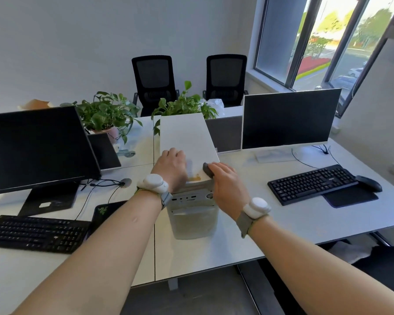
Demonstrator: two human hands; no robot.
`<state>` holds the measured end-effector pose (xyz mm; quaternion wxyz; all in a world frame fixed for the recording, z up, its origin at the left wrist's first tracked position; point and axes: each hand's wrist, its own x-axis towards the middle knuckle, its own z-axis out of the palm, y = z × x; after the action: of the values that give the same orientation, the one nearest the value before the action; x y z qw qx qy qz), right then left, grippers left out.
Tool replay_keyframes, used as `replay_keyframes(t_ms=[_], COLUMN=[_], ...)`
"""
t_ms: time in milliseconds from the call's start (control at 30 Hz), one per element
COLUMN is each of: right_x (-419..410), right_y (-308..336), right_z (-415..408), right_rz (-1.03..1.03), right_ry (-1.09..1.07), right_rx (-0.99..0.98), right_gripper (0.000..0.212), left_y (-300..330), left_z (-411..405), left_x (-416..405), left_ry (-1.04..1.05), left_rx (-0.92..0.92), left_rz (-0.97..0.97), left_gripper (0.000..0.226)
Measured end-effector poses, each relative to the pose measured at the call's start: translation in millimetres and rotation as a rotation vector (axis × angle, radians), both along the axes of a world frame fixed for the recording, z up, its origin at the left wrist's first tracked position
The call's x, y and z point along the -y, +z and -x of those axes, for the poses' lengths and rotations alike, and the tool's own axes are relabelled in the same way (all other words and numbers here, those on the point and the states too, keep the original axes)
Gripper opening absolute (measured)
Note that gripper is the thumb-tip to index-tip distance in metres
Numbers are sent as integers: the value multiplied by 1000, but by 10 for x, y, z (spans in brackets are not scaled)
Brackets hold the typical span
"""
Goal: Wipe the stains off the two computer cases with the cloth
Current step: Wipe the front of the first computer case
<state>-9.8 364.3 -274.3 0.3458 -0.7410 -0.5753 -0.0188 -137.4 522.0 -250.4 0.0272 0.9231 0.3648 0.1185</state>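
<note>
Stain (194,178) remains on white case (187,135) top, near front edge; wiping unfinished. Right hand (223,178) clutches grey cloth (208,169) at case's right edge; left hand (172,165) rests flat, fingers relaxed; second case not identifiable.

Both bare forearms reach toward twelve o'clock, each wrist strapped with a white round band. The left hand (171,164) lies palm down, fingers curled; the right hand (223,178), at its three o'clock, grips a grey wad.
</note>
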Motion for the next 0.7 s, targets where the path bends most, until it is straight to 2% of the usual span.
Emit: replay_keyframes(t_ms=[167, 233, 300, 400, 500, 567, 700], right_x=[-510, -684, -818, -966, -1013, -950, -726], right_y=[407, 476, 517, 559, 548, 509, 381], right_z=[-267, -338, -393, -388, -231, -108, -127], right_rz=[438, 505, 519, 526, 529, 480, 301], right_ry=[58, 67, 83, 70, 62, 122, 290], right_rx=[59, 91, 115, 134, 160, 184, 154], right_gripper=[25, 23, 28, 39, 37, 36, 31], left_y=[-55, -49, -28, -81, -98, -88, -66], left_z=[15, -12, -32, -42, -45, -35, -11], left_x=[-38, -68, -104, -147, -136, -137, -89], left_ry=[-9, -14, 16, 3, -6, -28, -68], left_rx=[118, 121, 54, 48, 79, 124, 173], left_rz=[65, 104, 149, 84, 74, 69, 88], left_gripper=[7, 7, 18, 11, 9, 2, 3])
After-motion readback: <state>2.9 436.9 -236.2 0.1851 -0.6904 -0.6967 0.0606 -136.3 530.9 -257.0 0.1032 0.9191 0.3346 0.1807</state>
